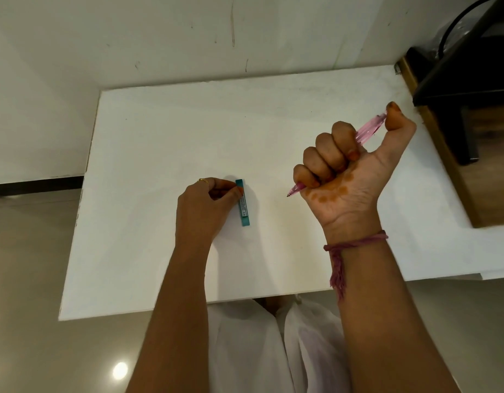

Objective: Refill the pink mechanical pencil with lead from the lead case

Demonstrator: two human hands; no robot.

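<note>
The pink mechanical pencil (368, 130) is clenched in the fist of my right hand (344, 171), raised above the white table (165, 131). Its tip pokes out below the little finger, pointing down-left, and my thumb presses on its top end. The teal lead case (243, 204) lies flat on the table near the middle, long side running away from me. My left hand (205, 208) rests on the table just left of the case, with thumb and fingertips pinching its upper end.
A dark stand with a black cable (466, 66) sits on a wooden surface (483, 177) at the right of the table. A white wall (160, 38) rises behind the table. My lap in white cloth (273, 350) is below the front edge.
</note>
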